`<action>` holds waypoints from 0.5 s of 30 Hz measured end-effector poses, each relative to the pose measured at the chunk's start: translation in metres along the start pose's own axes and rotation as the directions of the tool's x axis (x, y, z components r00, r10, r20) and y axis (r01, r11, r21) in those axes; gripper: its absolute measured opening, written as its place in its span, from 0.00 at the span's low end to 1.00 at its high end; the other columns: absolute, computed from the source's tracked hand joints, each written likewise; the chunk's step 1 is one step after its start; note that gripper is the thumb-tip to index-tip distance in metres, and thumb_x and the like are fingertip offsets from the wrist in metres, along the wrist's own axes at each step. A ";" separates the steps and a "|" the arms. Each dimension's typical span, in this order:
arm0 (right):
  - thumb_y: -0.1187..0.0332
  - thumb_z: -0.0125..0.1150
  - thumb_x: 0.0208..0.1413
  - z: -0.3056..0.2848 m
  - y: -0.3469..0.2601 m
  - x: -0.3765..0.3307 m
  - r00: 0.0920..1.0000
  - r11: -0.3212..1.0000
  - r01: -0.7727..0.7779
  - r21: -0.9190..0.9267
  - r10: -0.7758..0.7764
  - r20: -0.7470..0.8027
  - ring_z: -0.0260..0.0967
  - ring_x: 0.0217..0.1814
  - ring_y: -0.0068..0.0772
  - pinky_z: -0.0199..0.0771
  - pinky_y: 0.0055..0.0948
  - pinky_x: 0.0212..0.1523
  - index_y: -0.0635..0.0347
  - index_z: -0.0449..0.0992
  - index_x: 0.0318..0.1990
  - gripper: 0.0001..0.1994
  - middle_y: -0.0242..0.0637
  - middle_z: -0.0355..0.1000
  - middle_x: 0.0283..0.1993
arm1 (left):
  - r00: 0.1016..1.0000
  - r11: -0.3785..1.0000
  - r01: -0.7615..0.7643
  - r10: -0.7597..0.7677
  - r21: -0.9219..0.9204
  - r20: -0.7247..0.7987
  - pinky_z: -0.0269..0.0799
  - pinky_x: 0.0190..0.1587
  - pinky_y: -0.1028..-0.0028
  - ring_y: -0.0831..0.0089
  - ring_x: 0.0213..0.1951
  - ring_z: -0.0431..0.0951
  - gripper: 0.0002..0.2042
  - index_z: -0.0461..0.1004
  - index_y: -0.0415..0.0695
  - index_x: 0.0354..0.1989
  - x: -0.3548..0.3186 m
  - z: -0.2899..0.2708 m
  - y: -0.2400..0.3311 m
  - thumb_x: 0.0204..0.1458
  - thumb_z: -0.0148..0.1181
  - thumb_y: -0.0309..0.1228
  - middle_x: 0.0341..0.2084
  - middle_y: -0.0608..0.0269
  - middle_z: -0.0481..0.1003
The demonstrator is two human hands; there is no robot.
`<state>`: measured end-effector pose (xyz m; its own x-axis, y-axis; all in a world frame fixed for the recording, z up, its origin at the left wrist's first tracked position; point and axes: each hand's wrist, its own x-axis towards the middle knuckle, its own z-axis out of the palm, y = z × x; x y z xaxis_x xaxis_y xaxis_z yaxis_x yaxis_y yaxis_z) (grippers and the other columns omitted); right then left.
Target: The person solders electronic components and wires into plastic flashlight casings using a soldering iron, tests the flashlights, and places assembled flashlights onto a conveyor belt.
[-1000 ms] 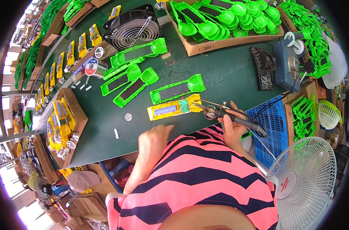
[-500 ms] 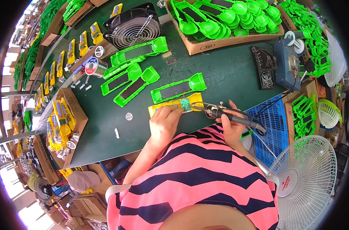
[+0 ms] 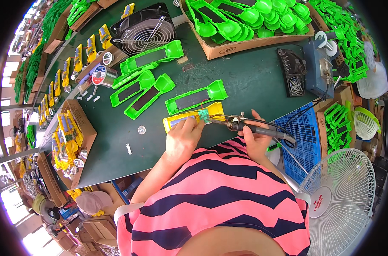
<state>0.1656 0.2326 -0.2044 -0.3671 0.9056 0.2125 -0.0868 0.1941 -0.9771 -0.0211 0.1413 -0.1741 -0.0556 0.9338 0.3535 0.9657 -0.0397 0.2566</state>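
Head view: left hand point(image 3: 182, 141) now pressing yellow casing point(image 3: 189, 118), right hand point(image 3: 254, 141) fingers apparently clamped on soldering iron point(image 3: 249, 126).

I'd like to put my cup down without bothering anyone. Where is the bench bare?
Bare green mat lies between the cardboard box of green shells and the yellow housing; more lies near the small disc. It is crowded around the left hand, right hand and soldering iron.
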 end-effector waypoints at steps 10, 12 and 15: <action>0.81 0.56 0.43 -0.002 0.011 -0.009 0.997 0.997 -0.082 0.014 0.082 0.004 0.72 0.28 0.25 0.65 0.31 0.50 0.69 0.68 0.36 0.10 0.43 0.71 0.31 | 1.000 1.000 -0.002 0.002 -0.017 0.022 0.65 0.20 0.75 0.73 0.22 0.68 0.13 0.75 0.44 0.31 -0.002 -0.002 0.004 0.32 0.58 0.23 0.21 0.66 0.63; 0.81 0.56 0.43 0.003 0.003 -0.008 0.992 0.990 -0.123 0.068 0.125 -0.025 0.72 0.29 0.26 0.69 0.27 0.43 0.70 0.68 0.36 0.10 0.47 0.68 0.38 | 1.000 1.000 -0.008 0.009 -0.027 0.013 0.64 0.21 0.75 0.73 0.22 0.67 0.12 0.74 0.42 0.31 -0.002 -0.003 0.005 0.33 0.55 0.24 0.19 0.65 0.61; 0.80 0.55 0.45 0.003 0.000 -0.008 0.976 0.968 -0.204 0.148 0.213 -0.047 0.72 0.29 0.28 0.74 0.21 0.32 0.72 0.67 0.36 0.09 0.53 0.61 0.48 | 1.000 1.000 0.002 -0.002 -0.024 0.023 0.64 0.21 0.75 0.73 0.22 0.67 0.12 0.74 0.42 0.31 0.000 -0.002 0.006 0.34 0.55 0.23 0.20 0.65 0.61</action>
<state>0.1656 0.2246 -0.2056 -0.3336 0.9427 -0.0008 -0.1463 -0.0526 -0.9878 -0.0158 0.1401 -0.1704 -0.0511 0.9420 0.3318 0.9593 -0.0461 0.2786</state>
